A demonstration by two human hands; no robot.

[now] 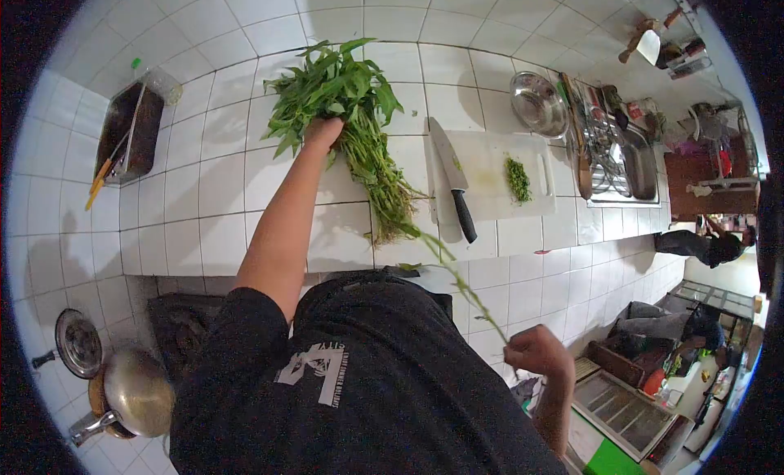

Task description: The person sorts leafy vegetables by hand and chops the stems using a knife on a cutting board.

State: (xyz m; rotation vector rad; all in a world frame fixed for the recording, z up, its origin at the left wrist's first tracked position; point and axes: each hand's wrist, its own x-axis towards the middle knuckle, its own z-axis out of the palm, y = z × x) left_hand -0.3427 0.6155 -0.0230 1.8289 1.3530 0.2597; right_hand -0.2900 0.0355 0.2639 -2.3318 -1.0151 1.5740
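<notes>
Tray (147, 136) holds a yellow-handled tool (100, 185) while right grip (539, 351) clamps stem (464, 287); left grip (325, 130), amid greens (336, 87), unclear.

Greens (367, 152): thick bunch, lying flat, at 12 o'clock. Broad, pointed, deep-green leaves fanned toward 11; paler stalks packed together, thin ragged ends toward 5. Single stem (463, 286): long, slim, light green, slanting from the bunch's ragged end toward 4–5 o'clock, far end gripped.

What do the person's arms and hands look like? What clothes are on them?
The left hand and right hand are bare. The left sleeve is short and black, part of a black shirt with a white print in front.
</notes>
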